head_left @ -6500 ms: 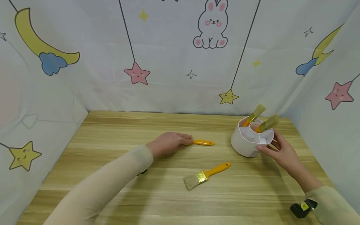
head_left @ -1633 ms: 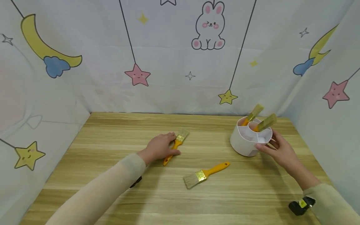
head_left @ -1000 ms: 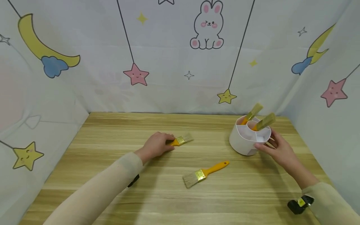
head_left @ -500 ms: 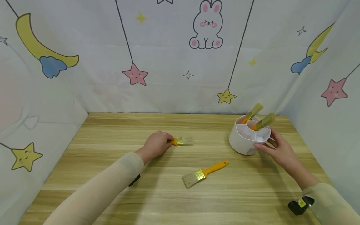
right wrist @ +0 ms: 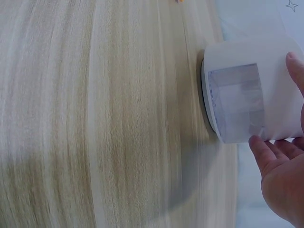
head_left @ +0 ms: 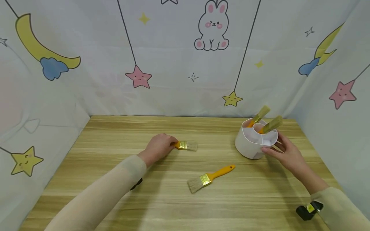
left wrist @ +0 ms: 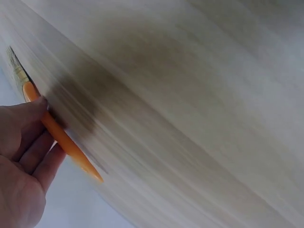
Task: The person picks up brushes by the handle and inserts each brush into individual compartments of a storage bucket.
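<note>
My left hand point(head_left: 167, 146) grips the orange handle of a small paintbrush point(head_left: 186, 146) low over the wooden table point(head_left: 115, 192), bristles pointing right. In the left wrist view the fingers point(left wrist: 28, 137) curl round that handle point(left wrist: 61, 140). My right hand point(head_left: 277, 146) holds the wall of a white divided holder point(head_left: 250, 144) at the right, thumb in front and fingers behind. The right wrist view shows the holder point(right wrist: 247, 90) with the thumb point(right wrist: 263, 152) on it. Two brushes point(head_left: 271, 124) stand in the holder, bristles up. Another orange-handled brush point(head_left: 211, 178) lies flat between the hands.
Printed cloth walls point(head_left: 185, 64) close in the table at the back, left and right. A black wrist device point(head_left: 310, 210) sits on my right sleeve and another point(head_left: 136, 184) shows under my left forearm.
My left hand has turned its brush round, so the bristles now point right and the handle is in the hand. The brush has sunk slightly toward the table. The right hand has stayed on the holder.
</note>
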Motion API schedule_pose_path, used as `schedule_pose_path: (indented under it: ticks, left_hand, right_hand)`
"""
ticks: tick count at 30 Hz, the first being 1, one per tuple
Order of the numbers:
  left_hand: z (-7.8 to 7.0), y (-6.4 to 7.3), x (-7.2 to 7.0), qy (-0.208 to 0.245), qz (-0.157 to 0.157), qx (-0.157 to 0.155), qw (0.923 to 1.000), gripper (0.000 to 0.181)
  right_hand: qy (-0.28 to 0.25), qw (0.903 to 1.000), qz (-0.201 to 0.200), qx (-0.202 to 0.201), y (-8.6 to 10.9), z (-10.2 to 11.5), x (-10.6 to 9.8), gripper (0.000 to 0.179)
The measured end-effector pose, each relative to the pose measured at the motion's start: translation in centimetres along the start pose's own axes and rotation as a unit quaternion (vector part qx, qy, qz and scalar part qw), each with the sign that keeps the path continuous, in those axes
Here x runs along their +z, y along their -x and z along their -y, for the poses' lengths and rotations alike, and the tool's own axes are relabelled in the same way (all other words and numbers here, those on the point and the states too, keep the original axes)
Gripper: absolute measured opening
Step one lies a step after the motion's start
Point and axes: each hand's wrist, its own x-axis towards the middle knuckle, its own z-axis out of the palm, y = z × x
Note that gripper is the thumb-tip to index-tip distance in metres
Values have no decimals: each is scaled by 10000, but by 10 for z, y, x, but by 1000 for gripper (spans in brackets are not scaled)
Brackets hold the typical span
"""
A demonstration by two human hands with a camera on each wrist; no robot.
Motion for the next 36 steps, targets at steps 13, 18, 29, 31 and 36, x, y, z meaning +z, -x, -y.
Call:
schedule_pose_path:
  ticks: [13,18,29,31,36]
  left_hand:
    - [24,5,1,1003,144,238,9946,36]
    - [28,4,4,1110,37,277,9934,35]
    - [28,0,7,1070,-267,287,9935,22]
    - [27,0,5,1098,-317,213,9932,22]
    - [22,-2,-2,1310,-398,-18,9906,23]
  right_hand:
    - [37,10000,-9,34,0,0,1,101]
    - [54,10000,-6,50,0,1,1,100]
    - [98,9999,-33,22,-2,1,2,99]
    - [108,9999,-30,36,-2,1,1,100]
    - [164,9998,-39,45,-1,2,1,99]
